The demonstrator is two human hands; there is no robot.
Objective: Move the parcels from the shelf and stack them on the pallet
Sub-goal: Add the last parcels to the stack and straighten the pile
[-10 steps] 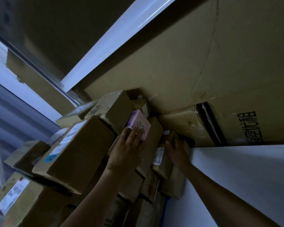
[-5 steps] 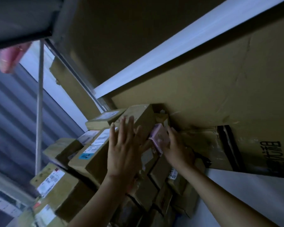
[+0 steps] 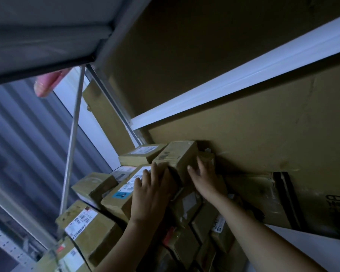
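Box (image 3: 182, 160) sits on top of pile (image 3: 90, 228) | small, brown card, looks light and stiff, tape may be slippy | best held by both sides | left hand (image 3: 151, 193) flat, fingers straight, pressing box's left | right hand (image 3: 204, 179) grips box's right edge | box tilted, long side seems to run back from pile's front, short end faces hands

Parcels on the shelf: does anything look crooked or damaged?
Yes. The parcels lie heaped at mixed angles, not squared; the blue-stickered parcel tilts, and the top parcel, gripped by the right hand, sits skewed. The cardboard sheet behind is creased, its lower right edge crumpled.
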